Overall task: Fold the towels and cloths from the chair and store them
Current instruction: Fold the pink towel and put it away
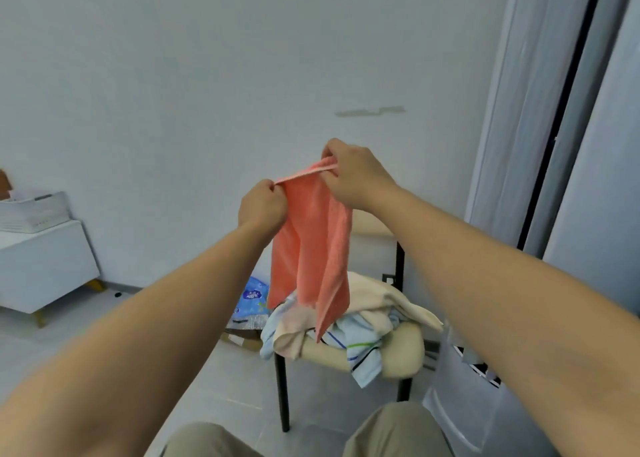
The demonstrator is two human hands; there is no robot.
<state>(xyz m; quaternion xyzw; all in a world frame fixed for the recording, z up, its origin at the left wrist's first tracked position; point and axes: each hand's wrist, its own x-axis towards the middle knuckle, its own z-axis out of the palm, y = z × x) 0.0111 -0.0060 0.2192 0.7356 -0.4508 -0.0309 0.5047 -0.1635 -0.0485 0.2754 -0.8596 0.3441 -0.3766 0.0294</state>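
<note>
A coral-pink towel (311, 248) hangs in the air above the chair (405, 352). My left hand (261, 205) pinches its top edge at the left corner. My right hand (353, 176) grips the same edge a little higher and to the right. The towel droops in loose folds between them, its lower end brushing the pile. On the cream chair seat lies a heap of cloths: a cream towel (384, 297) and a light blue striped cloth (363, 349).
A white cabinet (45, 266) with a white box on top stands at the left wall. A blue printed bag (252, 297) and cardboard lie on the floor behind the chair. Grey wardrobe doors (554, 144) rise at the right. My knees show at the bottom.
</note>
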